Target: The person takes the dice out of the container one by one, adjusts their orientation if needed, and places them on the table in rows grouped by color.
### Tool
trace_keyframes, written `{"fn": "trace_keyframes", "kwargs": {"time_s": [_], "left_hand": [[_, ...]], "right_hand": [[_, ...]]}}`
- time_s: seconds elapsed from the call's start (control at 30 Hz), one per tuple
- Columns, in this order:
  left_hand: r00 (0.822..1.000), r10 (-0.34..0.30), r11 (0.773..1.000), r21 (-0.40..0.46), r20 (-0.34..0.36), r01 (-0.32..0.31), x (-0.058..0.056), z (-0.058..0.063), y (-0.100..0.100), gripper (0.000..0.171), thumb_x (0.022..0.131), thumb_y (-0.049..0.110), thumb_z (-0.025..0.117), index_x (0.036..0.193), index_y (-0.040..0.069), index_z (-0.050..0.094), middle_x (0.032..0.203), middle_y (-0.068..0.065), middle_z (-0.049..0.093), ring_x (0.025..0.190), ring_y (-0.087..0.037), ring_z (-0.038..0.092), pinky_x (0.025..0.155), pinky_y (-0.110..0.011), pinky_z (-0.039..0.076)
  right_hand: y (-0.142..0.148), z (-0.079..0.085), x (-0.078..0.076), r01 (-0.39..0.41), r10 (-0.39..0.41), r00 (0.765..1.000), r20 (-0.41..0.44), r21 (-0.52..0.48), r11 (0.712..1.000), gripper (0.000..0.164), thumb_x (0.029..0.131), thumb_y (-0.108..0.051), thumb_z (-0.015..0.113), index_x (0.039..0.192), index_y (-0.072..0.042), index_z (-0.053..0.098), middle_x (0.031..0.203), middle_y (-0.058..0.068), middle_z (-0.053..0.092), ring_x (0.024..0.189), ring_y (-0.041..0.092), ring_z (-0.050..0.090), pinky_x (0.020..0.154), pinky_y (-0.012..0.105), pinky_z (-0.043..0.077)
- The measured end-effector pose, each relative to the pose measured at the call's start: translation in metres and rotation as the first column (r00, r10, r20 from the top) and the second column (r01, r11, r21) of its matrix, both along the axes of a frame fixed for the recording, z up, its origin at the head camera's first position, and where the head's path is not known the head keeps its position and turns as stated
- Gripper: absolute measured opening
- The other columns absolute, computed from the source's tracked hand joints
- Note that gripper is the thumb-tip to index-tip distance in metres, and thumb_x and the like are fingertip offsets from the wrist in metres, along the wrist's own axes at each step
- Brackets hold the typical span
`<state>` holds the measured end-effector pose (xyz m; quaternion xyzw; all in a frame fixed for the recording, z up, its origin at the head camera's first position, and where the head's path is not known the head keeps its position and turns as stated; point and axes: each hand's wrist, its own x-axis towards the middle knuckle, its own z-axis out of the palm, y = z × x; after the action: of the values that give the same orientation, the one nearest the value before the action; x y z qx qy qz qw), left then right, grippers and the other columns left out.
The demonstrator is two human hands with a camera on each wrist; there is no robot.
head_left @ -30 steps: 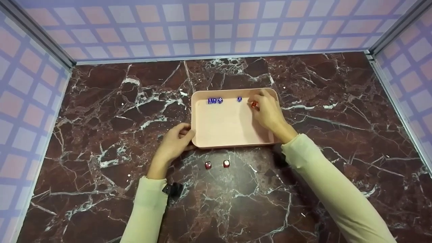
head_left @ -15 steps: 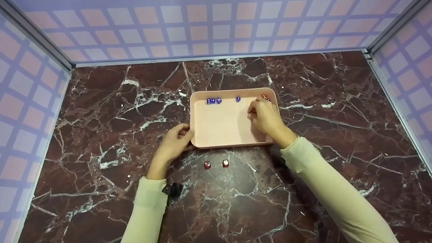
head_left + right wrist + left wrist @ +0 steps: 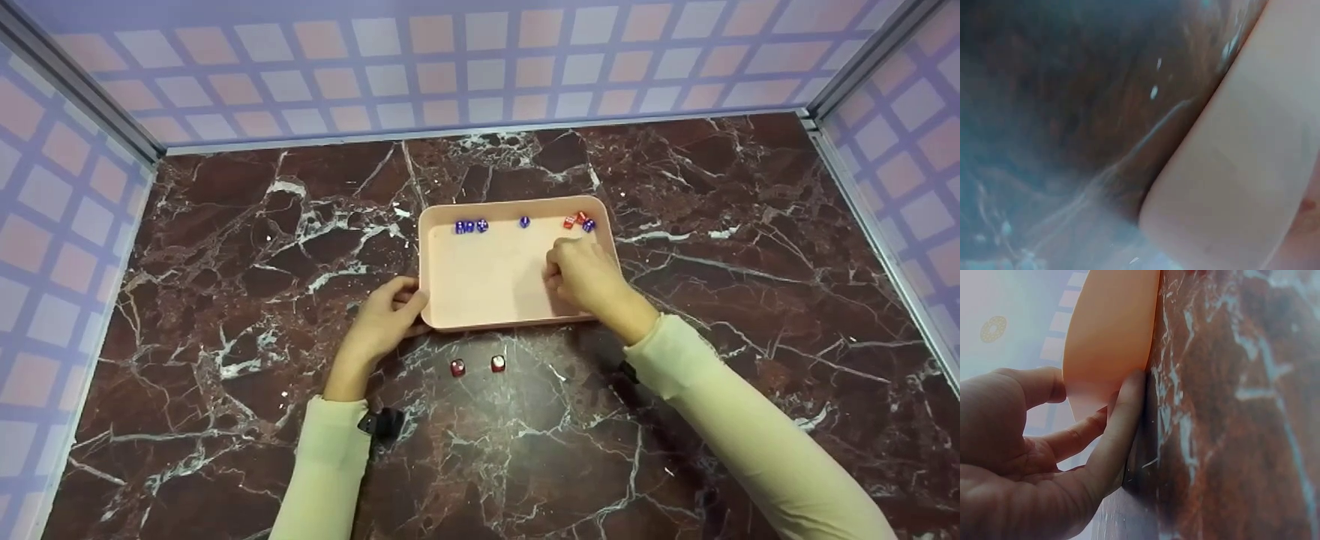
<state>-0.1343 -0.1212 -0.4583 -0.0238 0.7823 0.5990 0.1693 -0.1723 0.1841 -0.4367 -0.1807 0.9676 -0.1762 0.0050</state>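
At its front left corner, my left hand [image 3: 384,315] grips a pale pink tray [image 3: 480,292]. In the left wrist view the thumb of that hand [image 3: 1044,455] touches the rim, and the fingers press the wall low down near the table. Over the right part of the tray is my right hand [image 3: 589,277], fingers bent downward; their tips are hidden, so I cannot tell whether they hold anything. Behind it, in the tray's back right corner, lie two red dice [image 3: 569,223] and a blue die [image 3: 589,225]. The right wrist view shows the tray's outer wall [image 3: 1230,157].
Inside the tray along the back wall sit three blue dice [image 3: 470,226] in a row and one lone blue die [image 3: 524,222]. Two dark red dice [image 3: 478,365] lie on the marbled table [image 3: 262,315] in front of the tray. Checked panels [image 3: 480,75] enclose the table.
My right hand has moved from the back right corner toward the front, and the red die once at its fingers now lies by the back wall. My left hand has stayed put.
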Motion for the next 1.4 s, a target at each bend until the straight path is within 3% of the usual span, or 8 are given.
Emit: {"fn": "trace_keyframes", "kwargs": {"time_s": [0.13,0.33,0.5,0.7,0.87,1.17,1.4], "left_hand": [[1.000,0.009,1.000,0.008,0.004,-0.009,0.001,-0.001,-0.001,0.040,0.107,0.013,0.056,0.140,-0.009,0.058,0.114,-0.021,0.060,0.095,-0.021,0.065,0.088,-0.033,0.067],[1.000,0.024,1.000,0.016,0.011,-0.024,0.003,-0.001,-0.003,0.040,0.107,0.014,0.057,0.139,-0.009,0.059,0.114,-0.021,0.060,0.095,-0.021,0.065,0.087,-0.033,0.067],[1.000,0.028,0.999,0.026,0.003,-0.028,0.003,0.001,-0.004,0.039,0.107,0.014,0.058,0.138,-0.009,0.059,0.113,-0.020,0.060,0.094,-0.020,0.064,0.087,-0.033,0.067],[1.000,0.026,0.999,0.029,0.010,-0.026,0.002,0.000,-0.005,0.040,0.107,0.015,0.058,0.139,-0.009,0.059,0.113,-0.019,0.060,0.095,-0.021,0.064,0.088,-0.034,0.067],[0.999,0.014,0.999,0.032,0.034,-0.015,0.003,-0.002,-0.007,0.042,0.107,0.016,0.058,0.141,-0.009,0.057,0.116,-0.020,0.060,0.097,-0.022,0.065,0.089,-0.035,0.067],[0.999,0.005,0.999,0.040,0.040,-0.006,0.000,0.000,-0.002,0.041,0.107,0.016,0.057,0.140,-0.008,0.058,0.115,-0.018,0.059,0.097,-0.022,0.064,0.089,-0.035,0.066],[0.999,-0.002,0.998,0.056,0.050,-0.001,-0.003,0.000,-0.004,0.041,0.106,0.015,0.059,0.140,-0.009,0.057,0.114,-0.017,0.058,0.096,-0.021,0.063,0.089,-0.034,0.066]], "right_hand": [[-0.007,0.001,0.005,0.016,-0.016,1.000,-0.001,0.083,0.996,0.013,0.077,0.005,0.064,0.071,-0.005,0.069,0.083,0.012,0.066,0.073,0.041,0.066,0.063,0.056,0.060],[-0.012,0.006,0.009,0.026,-0.030,0.999,0.028,0.108,0.994,0.015,0.076,0.008,0.068,0.068,-0.005,0.070,0.083,0.014,0.070,0.075,0.044,0.067,0.066,0.057,0.061],[-0.010,0.008,0.007,0.014,-0.017,0.999,0.051,0.060,0.998,0.014,0.075,0.009,0.069,0.069,-0.003,0.071,0.082,0.014,0.070,0.075,0.042,0.066,0.066,0.056,0.060],[-0.002,0.005,0.001,-0.008,0.014,0.994,0.111,-0.048,0.999,0.008,0.078,0.005,0.080,0.077,-0.002,0.076,0.084,0.014,0.072,0.080,0.034,0.067,0.078,0.052,0.060],[-0.003,0.005,0.006,-0.017,0.024,0.992,0.120,-0.056,0.998,0.006,0.082,0.001,0.082,0.083,-0.002,0.078,0.086,0.014,0.067,0.084,0.034,0.066,0.078,0.050,0.059],[-0.003,0.020,0.039,-0.110,0.097,0.993,-0.070,-0.219,0.970,0.008,0.085,0.005,0.074,0.093,0.004,0.074,0.090,0.015,0.063,0.080,0.031,0.067,0.073,0.044,0.062],[-0.013,0.028,0.070,-0.205,0.183,0.978,-0.101,-0.294,0.934,0.013,0.087,0.005,0.077,0.098,0.002,0.071,0.095,0.012,0.067,0.084,0.026,0.069,0.077,0.037,0.064]]}}
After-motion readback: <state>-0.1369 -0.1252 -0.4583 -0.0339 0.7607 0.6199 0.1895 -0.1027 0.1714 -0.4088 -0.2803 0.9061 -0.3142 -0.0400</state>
